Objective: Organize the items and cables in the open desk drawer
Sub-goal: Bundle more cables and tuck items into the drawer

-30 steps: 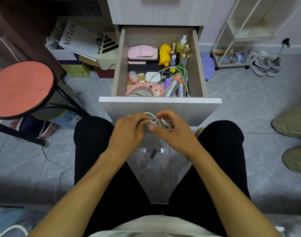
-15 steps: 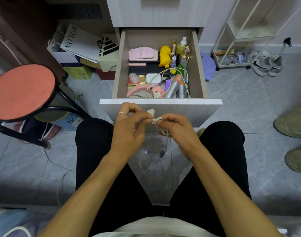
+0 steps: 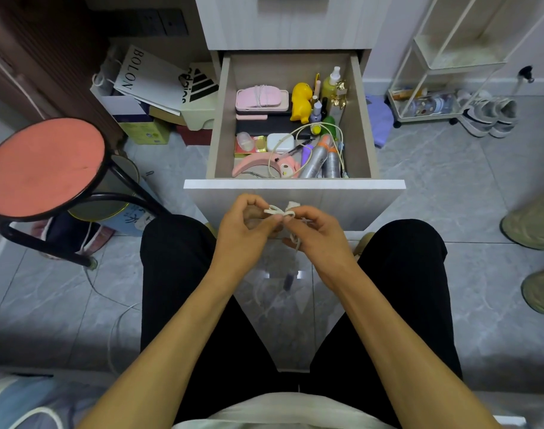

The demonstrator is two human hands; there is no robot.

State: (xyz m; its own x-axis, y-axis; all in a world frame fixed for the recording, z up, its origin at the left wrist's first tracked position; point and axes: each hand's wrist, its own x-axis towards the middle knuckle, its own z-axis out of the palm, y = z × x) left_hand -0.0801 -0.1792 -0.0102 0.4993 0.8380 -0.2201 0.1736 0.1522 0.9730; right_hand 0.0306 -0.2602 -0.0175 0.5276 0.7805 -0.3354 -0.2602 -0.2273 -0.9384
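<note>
A white cable (image 3: 280, 213) is bunched between my two hands just below the open drawer's front panel (image 3: 295, 184). My left hand (image 3: 244, 226) pinches its left side and my right hand (image 3: 318, 232) pinches its right side, with a strand hanging down from the right hand. Inside the drawer lie a pink case wound with a cord (image 3: 261, 97), a yellow duck toy (image 3: 301, 102), a white charger with a looping cream cable (image 3: 280, 142), silver tubes (image 3: 321, 162) and a pink curved item (image 3: 258, 165).
A red-topped stool (image 3: 41, 167) stands at the left. Bags and boxes (image 3: 153, 91) are piled left of the drawer. A white wire rack (image 3: 444, 72) and sneakers (image 3: 487, 114) sit at the right. Another person's shoes (image 3: 537, 224) are at the right edge.
Both hands have risen toward the drawer front while working the white cable, which is now bunched tighter between the fingertips. The view has tilted slightly.
</note>
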